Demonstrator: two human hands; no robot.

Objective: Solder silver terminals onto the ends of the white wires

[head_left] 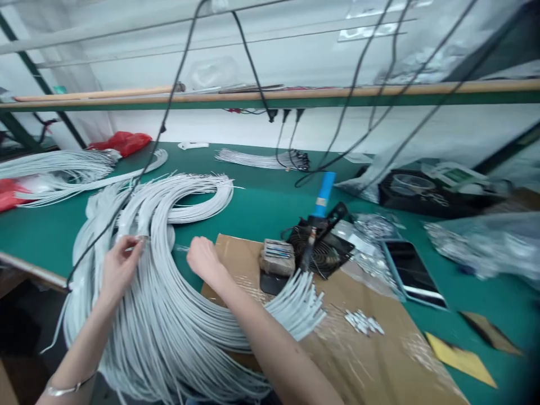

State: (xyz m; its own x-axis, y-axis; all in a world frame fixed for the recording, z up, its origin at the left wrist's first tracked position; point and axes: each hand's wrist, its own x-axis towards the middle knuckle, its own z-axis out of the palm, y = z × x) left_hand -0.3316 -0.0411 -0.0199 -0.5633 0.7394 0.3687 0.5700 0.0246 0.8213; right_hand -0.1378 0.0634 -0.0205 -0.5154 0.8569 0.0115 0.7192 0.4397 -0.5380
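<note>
A large bundle of white cables [169, 304] curves in a loop over the table's front edge. My left hand [120, 264] rests against the bundle's upper left part, thumb and fingers pinched together. A small shiny clear bit shows at its fingertips, too small to name. To the right of the bundle, my right hand [203, 257] is closed in a fist. A thin clear plastic strip [181, 248] runs from it towards the cables. Whether this strip joins the bit at my left hand is hidden by the cables.
Cardboard [358, 360] lies at the right with small white connectors [363, 322]. Beyond are a fan [316, 250], a soldering-tip sponge-like block [277, 257] and a phone [415, 273]. More cables [54, 166] lie at left. Black cords [185, 62] hang across from the shelf [236, 100].
</note>
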